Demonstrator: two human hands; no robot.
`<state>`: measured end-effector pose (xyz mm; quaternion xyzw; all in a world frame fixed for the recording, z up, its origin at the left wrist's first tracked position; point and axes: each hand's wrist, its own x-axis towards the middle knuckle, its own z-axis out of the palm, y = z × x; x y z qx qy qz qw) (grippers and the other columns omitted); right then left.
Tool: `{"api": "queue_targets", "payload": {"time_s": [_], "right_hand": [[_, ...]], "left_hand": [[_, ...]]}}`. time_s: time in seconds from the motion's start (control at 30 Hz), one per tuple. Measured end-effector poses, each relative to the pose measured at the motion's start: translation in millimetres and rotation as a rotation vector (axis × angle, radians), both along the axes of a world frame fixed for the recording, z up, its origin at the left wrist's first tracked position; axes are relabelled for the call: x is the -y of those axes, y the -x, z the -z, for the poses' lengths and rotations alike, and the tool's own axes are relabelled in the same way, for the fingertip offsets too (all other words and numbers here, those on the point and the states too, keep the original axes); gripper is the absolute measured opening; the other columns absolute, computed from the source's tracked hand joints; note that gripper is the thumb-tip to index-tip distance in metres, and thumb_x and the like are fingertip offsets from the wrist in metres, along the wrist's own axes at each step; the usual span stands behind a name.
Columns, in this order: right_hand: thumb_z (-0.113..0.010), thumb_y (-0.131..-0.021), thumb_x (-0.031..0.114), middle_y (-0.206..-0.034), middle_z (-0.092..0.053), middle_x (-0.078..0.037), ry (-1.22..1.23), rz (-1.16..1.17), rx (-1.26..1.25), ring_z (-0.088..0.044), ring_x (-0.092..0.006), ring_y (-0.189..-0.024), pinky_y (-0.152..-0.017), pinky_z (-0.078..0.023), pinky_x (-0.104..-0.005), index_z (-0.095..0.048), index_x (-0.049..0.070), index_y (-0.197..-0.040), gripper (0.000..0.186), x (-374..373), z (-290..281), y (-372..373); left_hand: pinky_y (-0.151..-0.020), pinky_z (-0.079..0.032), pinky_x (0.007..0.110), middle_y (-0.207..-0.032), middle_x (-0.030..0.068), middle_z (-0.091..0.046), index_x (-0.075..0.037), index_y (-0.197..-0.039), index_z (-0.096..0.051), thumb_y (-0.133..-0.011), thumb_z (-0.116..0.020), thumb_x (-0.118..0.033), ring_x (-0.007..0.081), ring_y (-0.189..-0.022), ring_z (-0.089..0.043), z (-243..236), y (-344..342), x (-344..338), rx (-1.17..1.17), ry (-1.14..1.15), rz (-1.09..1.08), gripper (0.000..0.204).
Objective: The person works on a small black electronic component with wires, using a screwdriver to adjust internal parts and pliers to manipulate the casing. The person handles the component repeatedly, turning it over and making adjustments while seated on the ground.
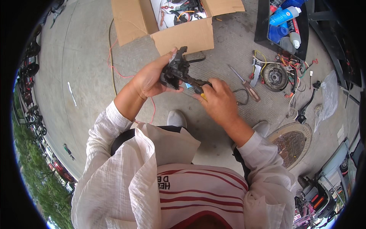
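Observation:
My left hand (149, 79) is closed around a black mechanical part (177, 69) of irregular shape, held above the ground in front of me. I cannot make out its exact kind. In my right hand (220, 102) are pliers (196, 84) with dark jaws and some yellow on the handle, gripped in a fist. The jaws reach the lower right side of the black part; whether they bite on it is hidden. A short black cable (197, 60) sticks out beside the part.
Ahead stands an open cardboard box (183, 36) with tools and wires inside. To the right lie a screwdriver (246, 84), a round brake drum assembly (274, 76) among wires, a black lever (308, 103) and a plastic bag (327, 97). A black bin (263, 32) holds bottles. A manhole cover (290, 145) is nearby.

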<state>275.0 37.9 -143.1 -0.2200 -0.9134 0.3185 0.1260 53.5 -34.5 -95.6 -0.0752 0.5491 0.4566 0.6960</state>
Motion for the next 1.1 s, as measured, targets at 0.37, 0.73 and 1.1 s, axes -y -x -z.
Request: {"api": "queue_targets", "payload": {"time_s": [0.37, 0.73, 1.1], "right_hand": [[-0.049, -0.1, 0.044, -0.069, -0.054, -0.008, 1.886, -0.011, 0.12, -0.045, -0.012, -0.053, -0.042, -0.034, -0.0256, -0.047, 0.006, -0.067, 0.05, -8.7, -9.4, -9.2], [-0.043, -0.096, 0.061, -0.07, -0.055, -0.019, 2.411, -0.353, -0.327, -0.045, -0.0139, -0.046, -0.036, -0.031, -0.0246, -0.042, 0.009, -0.061, 0.063, -5.0, -3.6, -12.8], [-0.054, -0.098, 0.036, -0.094, -0.07, -0.017, 1.317, 0.051, 0.322, -0.065, -0.0268, -0.088, -0.076, -0.051, -0.0328, -0.07, 0.002, -0.097, 0.037, -65.6, 73.0, -72.5]], "left_hand": [[-0.059, -0.057, 0.035, -0.099, 0.0119, -0.067, -0.002, -0.116, -0.059, -0.097, -0.043, -0.057, 0.0191, -0.078, -0.067, 1.9, -1.8, 6.5, -0.136, -0.231, 0.243, 0.06], [-0.07, -0.059, 0.036, -0.104, 0.0183, -0.065, 0.001, -0.121, -0.054, -0.095, -0.03, -0.067, 0.0245, -0.089, -0.067, 38.6, 7.4, 21.9, 0.314, -0.418, 0.063, 0.078], [-0.069, -0.061, 0.042, -0.121, 0.0225, -0.055, -0.002, -0.135, -0.043, -0.094, -0.035, -0.067, 0.0343, -0.101, -0.064, 42.0, 21.4, 34.7, 0.24, -0.451, -0.165, 0.078]]}}
